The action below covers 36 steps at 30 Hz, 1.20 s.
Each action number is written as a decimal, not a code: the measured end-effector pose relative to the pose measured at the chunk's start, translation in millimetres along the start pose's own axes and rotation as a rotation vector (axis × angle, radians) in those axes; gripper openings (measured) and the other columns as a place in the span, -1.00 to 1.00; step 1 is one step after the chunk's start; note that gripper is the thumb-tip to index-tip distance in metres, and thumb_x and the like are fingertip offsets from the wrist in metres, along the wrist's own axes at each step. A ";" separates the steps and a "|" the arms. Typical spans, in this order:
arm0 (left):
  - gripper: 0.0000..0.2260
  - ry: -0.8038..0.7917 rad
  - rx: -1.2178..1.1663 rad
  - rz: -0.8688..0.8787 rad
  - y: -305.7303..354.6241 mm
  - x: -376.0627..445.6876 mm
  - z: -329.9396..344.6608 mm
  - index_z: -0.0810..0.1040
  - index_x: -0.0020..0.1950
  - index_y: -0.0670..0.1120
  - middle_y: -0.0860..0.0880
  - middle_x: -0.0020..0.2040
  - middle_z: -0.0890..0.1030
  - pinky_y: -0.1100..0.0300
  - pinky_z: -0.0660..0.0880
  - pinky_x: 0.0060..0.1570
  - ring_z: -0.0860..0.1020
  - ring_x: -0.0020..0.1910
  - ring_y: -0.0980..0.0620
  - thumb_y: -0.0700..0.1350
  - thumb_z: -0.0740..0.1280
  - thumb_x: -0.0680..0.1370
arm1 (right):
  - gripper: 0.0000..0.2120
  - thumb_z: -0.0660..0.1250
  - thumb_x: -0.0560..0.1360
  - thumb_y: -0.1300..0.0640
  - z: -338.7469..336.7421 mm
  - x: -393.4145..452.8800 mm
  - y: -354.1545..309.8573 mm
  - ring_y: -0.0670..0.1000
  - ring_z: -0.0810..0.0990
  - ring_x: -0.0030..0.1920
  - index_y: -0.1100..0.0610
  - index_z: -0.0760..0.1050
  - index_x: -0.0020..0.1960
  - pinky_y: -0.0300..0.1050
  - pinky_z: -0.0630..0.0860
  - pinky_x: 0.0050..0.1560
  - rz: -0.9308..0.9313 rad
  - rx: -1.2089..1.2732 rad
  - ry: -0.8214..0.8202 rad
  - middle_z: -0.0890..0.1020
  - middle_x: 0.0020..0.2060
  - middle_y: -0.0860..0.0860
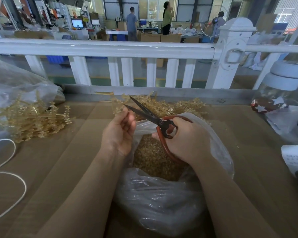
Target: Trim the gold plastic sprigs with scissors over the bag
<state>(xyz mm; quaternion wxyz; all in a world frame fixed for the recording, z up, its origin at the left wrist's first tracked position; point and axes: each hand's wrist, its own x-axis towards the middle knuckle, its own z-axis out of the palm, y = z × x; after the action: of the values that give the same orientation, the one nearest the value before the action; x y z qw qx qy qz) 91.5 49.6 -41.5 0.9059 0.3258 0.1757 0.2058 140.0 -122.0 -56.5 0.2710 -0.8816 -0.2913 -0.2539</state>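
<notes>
My left hand [119, 133] pinches a gold plastic sprig [117, 103] that sticks up past its fingertips. My right hand [186, 138] grips red-handled scissors [145, 112]; the dark blades are spread apart, tips beside the sprig. Both hands hover over a clear plastic bag [162, 203], open at the top and holding gold cut pieces [153, 157]. A heap of gold sprigs [170, 107] lies behind the bag, and another heap [29, 119] lies at the left.
A cardboard-covered table [67, 152] carries a white cord [9, 177] at the left, a clear bag [15, 83] at far left, a lidded jar [282, 86] and papers [296, 158] at the right. A white railing [127, 48] runs behind; people stand far off.
</notes>
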 end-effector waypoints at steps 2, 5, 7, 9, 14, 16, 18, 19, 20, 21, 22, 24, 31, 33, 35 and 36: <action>-0.90 0.037 0.000 0.008 -1.0 1.0 -0.8 0.60 -0.13 -0.16 -0.02 -0.35 0.63 0.37 0.57 -0.36 0.59 -0.42 0.17 -0.21 0.36 0.58 | -0.48 0.20 0.43 -0.45 0.4 -0.4 0.7 -0.16 0.54 -0.30 -0.02 0.62 -0.09 -0.34 0.49 -0.23 0.017 0.039 0.024 0.63 -0.27 -0.20; -0.91 0.069 0.070 0.033 -2.7 2.8 -0.1 0.60 -0.15 -0.18 -0.03 -0.38 0.62 0.36 0.56 -0.38 0.57 -0.45 0.16 -0.23 0.40 0.55 | -0.63 0.33 0.46 -0.33 2.0 0.7 1.7 -0.15 0.55 -0.30 -0.02 0.59 -0.17 -0.31 0.46 -0.27 0.159 0.208 0.059 0.59 -0.34 -0.17; -0.93 0.065 0.164 0.054 -4.7 3.0 1.0 0.61 -0.15 -0.20 -0.04 -0.39 0.62 0.35 0.55 -0.40 0.55 -0.46 0.14 -0.24 0.43 0.53 | -0.73 0.42 0.49 -0.20 2.9 2.6 2.3 -0.12 0.58 -0.27 0.00 0.60 -0.18 -0.15 0.55 -0.20 0.265 0.364 0.094 0.61 -0.33 -0.11; -0.92 0.050 0.274 0.079 -7.2 2.2 0.9 0.62 -0.18 -0.21 -0.04 -0.40 0.61 0.33 0.55 -0.41 0.54 -0.47 0.13 -0.25 0.45 0.51 | -0.79 0.47 0.48 -0.13 2.6 4.2 2.2 -0.12 0.61 -0.26 -0.01 0.61 -0.18 -0.16 0.58 -0.20 0.338 0.493 0.102 0.64 -0.33 -0.10; -0.94 -0.072 0.526 0.136 -10.9 -1.5 2.9 0.65 -0.18 -0.25 -0.08 -0.38 0.62 0.29 0.51 -0.42 0.54 -0.44 0.09 -0.28 0.48 0.47 | -0.84 0.54 0.40 -0.11 2.2 5.1 -1.1 -0.22 0.62 -0.23 -0.13 0.57 -0.19 -0.45 0.45 -0.26 0.339 0.630 0.077 0.65 -0.27 -0.24; -0.92 -0.102 0.582 0.151 -12.6 -3.2 3.8 0.66 -0.22 -0.22 -0.09 -0.38 0.62 0.28 0.50 -0.44 0.53 -0.45 0.07 -0.29 0.47 0.47 | -0.81 0.55 0.39 -0.09 2.3 5.8 -2.4 -0.24 0.59 -0.20 -0.19 0.53 -0.20 -0.47 0.42 -0.23 0.296 0.596 0.101 0.62 -0.26 -0.30; -0.91 -0.124 0.611 0.161 -14.0 -4.4 4.0 0.66 -0.23 -0.22 -0.09 -0.39 0.62 0.28 0.50 -0.46 0.54 -0.45 0.07 -0.31 0.46 0.48 | -0.79 0.55 0.41 -0.07 2.5 6.7 -2.7 -0.24 0.58 -0.17 -0.21 0.51 -0.20 -0.44 0.41 -0.23 0.265 0.547 0.107 0.61 -0.23 -0.32; -0.94 -0.138 0.623 0.162 -14.5 -4.5 3.6 0.65 -0.20 -0.25 -0.09 -0.39 0.62 0.28 0.50 -0.45 0.54 -0.45 0.07 -0.31 0.46 0.48 | -0.80 0.55 0.42 -0.07 2.8 7.0 -2.5 -0.23 0.57 -0.17 -0.20 0.51 -0.19 -0.40 0.42 -0.23 0.258 0.523 0.099 0.61 -0.22 -0.30; -0.95 -0.152 0.634 0.161 -14.7 -5.0 3.5 0.65 -0.16 -0.29 -0.09 -0.39 0.62 0.28 0.50 -0.44 0.55 -0.45 0.07 -0.31 0.45 0.49 | -0.81 0.54 0.43 -0.08 3.6 7.0 -1.6 -0.21 0.57 -0.16 -0.19 0.51 -0.19 -0.32 0.47 -0.23 0.252 0.496 0.090 0.61 -0.22 -0.27; -0.94 -0.166 0.648 0.164 -15.2 -4.3 2.6 0.64 -0.12 -0.33 -0.09 -0.40 0.61 0.27 0.51 -0.43 0.55 -0.45 0.06 -0.31 0.45 0.49 | -0.82 0.53 0.43 -0.09 4.4 6.9 -1.2 -0.19 0.57 -0.17 -0.18 0.52 -0.18 -0.26 0.51 -0.22 0.244 0.468 0.082 0.61 -0.24 -0.23; -0.92 -0.183 0.663 0.160 -15.3 -4.2 2.3 0.62 -0.11 -0.35 -0.10 -0.39 0.61 0.27 0.50 -0.42 0.54 -0.45 0.05 -0.32 0.44 0.49 | -0.83 0.53 0.42 -0.12 5.3 6.4 -0.5 -0.17 0.57 -0.19 -0.17 0.54 -0.17 -0.22 0.53 -0.21 0.233 0.445 0.077 0.60 -0.27 -0.20; -0.95 -0.232 0.692 0.151 -15.3 -5.0 2.6 0.62 -0.16 -0.30 -0.12 -0.38 0.60 0.26 0.49 -0.42 0.53 -0.43 0.03 -0.33 0.43 0.50 | -0.83 0.51 0.41 -0.15 6.5 4.9 -1.7 -0.18 0.57 -0.19 -0.16 0.56 -0.11 -0.28 0.51 -0.20 0.211 0.429 0.078 0.61 -0.28 -0.20; -0.80 -0.437 0.702 0.130 -14.4 -6.4 2.8 0.71 -0.27 -0.08 -0.09 -0.37 0.62 0.30 0.47 -0.38 0.55 -0.40 0.07 -0.32 0.43 0.49 | -0.87 0.51 0.44 -0.05 2.0 4.8 -1.9 -0.16 0.60 -0.32 -0.07 0.59 -0.21 -0.23 0.56 -0.26 0.298 0.638 0.071 0.65 -0.34 -0.14; -0.85 -0.462 0.659 0.115 -14.5 -6.7 3.5 0.70 -0.19 -0.10 -0.08 -0.35 0.64 0.31 0.48 -0.38 0.56 -0.41 0.07 -0.33 0.41 0.49 | -0.85 0.51 0.48 0.06 -1.7 4.9 -2.7 -0.22 0.55 -0.38 -0.04 0.59 -0.23 -0.36 0.50 -0.32 0.314 0.761 0.089 0.63 -0.38 -0.17; -0.84 -0.481 0.623 0.101 -13.7 -6.7 4.1 0.64 0.00 -0.18 -0.10 -0.33 0.65 0.31 0.49 -0.39 0.59 -0.41 0.06 -0.37 0.40 0.48 | -0.87 0.49 0.51 0.12 -5.1 5.5 -3.1 -0.20 0.53 -0.38 0.03 0.60 -0.20 -0.34 0.50 -0.32 0.335 0.841 0.101 0.62 -0.40 -0.08; -0.79 -0.489 0.621 0.089 -13.4 -7.1 4.1 0.61 0.07 -0.19 -0.11 -0.31 0.66 0.30 0.50 -0.38 0.60 -0.40 0.05 -0.39 0.40 0.48 | -0.89 0.48 0.51 0.13 -6.4 5.9 -3.3 -0.18 0.55 -0.36 0.04 0.61 -0.18 -0.32 0.51 -0.30 0.338 0.855 0.101 0.63 -0.37 -0.03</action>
<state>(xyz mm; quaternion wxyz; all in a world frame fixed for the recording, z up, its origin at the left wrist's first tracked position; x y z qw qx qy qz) 90.8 34.6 -46.2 0.7694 0.6310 -0.0054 0.0985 140.1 -121.6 -47.3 0.6617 -0.7124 -0.2084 -0.1059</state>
